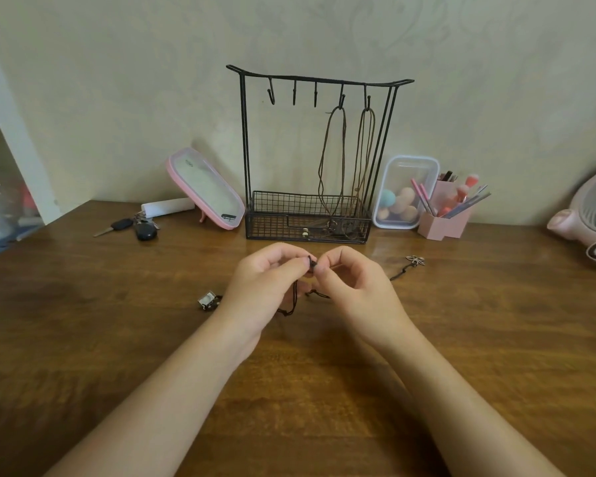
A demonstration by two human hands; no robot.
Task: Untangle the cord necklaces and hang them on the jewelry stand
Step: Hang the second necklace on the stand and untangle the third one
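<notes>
Now our left hand & right hand both pinch the knotted thin black cord necklaces just above the brown wooden counter, near the black wire jewelry stand; if we yank, the knot prob tightens.

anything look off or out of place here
Mainly the black cords: knotted together where the left hand and right hand pinch them, with the square pendant and flower pendant strewn apart on the table. The clear sponge box stands on end against the wall.

Home dressing table, pink mirror, makeup brush holder, sponge box, car keys, patterned wallpaper
</notes>
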